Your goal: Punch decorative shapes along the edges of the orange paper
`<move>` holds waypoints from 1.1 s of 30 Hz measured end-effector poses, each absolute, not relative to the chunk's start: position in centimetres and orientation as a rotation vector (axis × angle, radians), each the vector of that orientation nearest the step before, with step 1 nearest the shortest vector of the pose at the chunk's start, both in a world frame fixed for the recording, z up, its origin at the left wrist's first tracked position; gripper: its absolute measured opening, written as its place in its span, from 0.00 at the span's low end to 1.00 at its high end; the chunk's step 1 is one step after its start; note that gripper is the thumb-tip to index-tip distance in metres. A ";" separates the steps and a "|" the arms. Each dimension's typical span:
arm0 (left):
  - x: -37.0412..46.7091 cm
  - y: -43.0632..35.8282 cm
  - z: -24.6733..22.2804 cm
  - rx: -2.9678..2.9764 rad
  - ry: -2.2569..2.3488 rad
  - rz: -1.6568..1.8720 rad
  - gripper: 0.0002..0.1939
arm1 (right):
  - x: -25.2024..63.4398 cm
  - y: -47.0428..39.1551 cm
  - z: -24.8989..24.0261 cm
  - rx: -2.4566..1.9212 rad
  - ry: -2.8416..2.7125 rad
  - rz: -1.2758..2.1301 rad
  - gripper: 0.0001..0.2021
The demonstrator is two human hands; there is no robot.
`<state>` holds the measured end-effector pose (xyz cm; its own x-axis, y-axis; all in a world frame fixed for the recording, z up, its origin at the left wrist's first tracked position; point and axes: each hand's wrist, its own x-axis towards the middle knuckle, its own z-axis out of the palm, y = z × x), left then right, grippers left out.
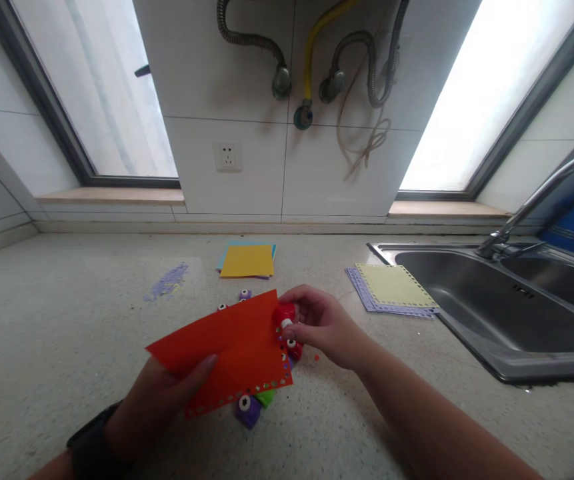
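My left hand (167,393) grips a red-orange sheet of paper (227,347), thumb on top, fingers underneath. Small punched holes run along its near edge and part of its right edge. At the upper right edge, my right hand (317,323) is closed around a small red craft punch (285,313) with a white part, set against the paper. Beneath the sheet, more punches are partly hidden: a second red punch (294,349), a purple one (248,411), a green one (265,398), and another purple one (245,294) past the far edge.
Yellow paper (247,261) lies over blue sheets near the wall. Right of my hands, pale yellow paper (391,283) with punched edges rests on purple sheets (361,291), beside the sink (491,360). Purple paper bits (167,281) are heaped on the counter at left.
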<state>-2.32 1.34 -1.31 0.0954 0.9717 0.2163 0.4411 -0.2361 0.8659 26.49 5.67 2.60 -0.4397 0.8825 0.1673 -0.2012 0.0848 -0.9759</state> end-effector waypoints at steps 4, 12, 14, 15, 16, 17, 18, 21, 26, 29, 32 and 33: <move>-2.4 1.7 -1.2 1.498 1.276 1.056 0.21 | 26.3 5.7 2.5 -0.803 -1.386 1.666 0.22; -2.0 1.6 0.7 0.980 1.066 0.927 0.23 | 26.1 5.7 2.3 -0.822 -1.315 1.739 0.17; -2.2 1.7 0.7 0.921 1.040 0.894 0.22 | 26.1 5.6 2.4 -0.831 -1.325 1.759 0.17; -2.3 1.8 0.7 0.894 1.027 0.875 0.21 | 26.0 5.6 2.5 -0.835 -1.334 1.774 0.17; -2.4 1.8 0.6 0.869 1.014 0.857 0.20 | 26.0 5.6 2.5 -0.842 -1.340 1.788 0.17; -2.5 1.9 0.4 0.849 1.002 0.845 0.20 | 26.0 5.6 2.5 -0.854 -1.341 1.799 0.17; -2.5 1.9 0.3 0.833 0.993 0.835 0.19 | 26.0 5.6 2.4 -0.871 -1.337 1.808 0.17; -2.7 2.0 0.0 0.808 0.981 0.820 0.20 | 26.0 5.7 2.1 -0.912 -1.329 1.831 0.17; -2.8 2.0 -0.4 0.789 0.996 0.808 0.20 | 25.9 5.5 1.7 -0.903 -1.309 1.897 0.14; -3.0 2.0 -0.7 0.808 1.018 0.800 0.20 | 25.7 5.4 1.7 -0.945 -1.275 1.899 0.15; -3.1 2.0 -1.0 0.828 1.053 0.797 0.20 | 25.5 5.4 1.7 -0.979 -1.276 1.881 0.16; -3.2 2.0 -1.0 0.829 1.064 0.797 0.20 | 25.5 5.4 1.7 -0.983 -1.285 1.876 0.17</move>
<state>-3.16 1.99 -1.04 0.2824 0.8667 -0.4112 -0.1509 0.4635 0.8732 25.47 5.45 1.69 -0.5058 0.8349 -0.2169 -0.0995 -0.3063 -0.9467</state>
